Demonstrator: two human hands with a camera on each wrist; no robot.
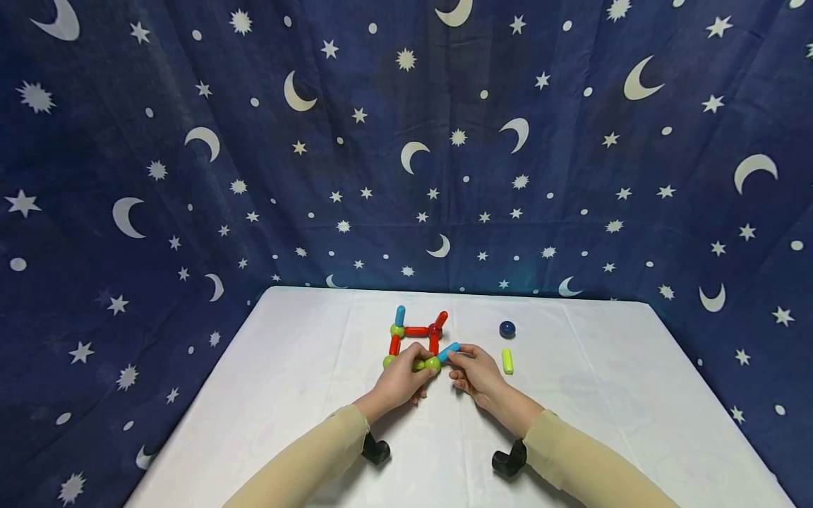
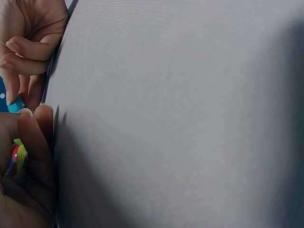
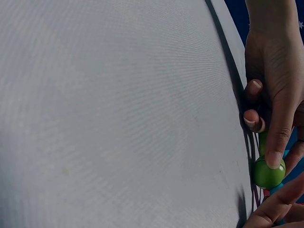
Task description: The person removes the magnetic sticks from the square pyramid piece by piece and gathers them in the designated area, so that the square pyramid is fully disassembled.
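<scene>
A square frame of rods and balls lies on the table in the head view. Its near right corner is a green ball, which my left hand holds along with the green rod beside it; in the right wrist view the thumb presses on that green ball. My right hand pinches a blue rod whose far end meets the ball; whether it is attached I cannot tell. Red rods form other sides. Another blue rod and a red rod stick out from the back corners.
A dark blue ball and a yellow-green rod lie to the right of my right hand. The white table ends at a blue curtain with moons and stars. Black wrist cameras hang under both wrists.
</scene>
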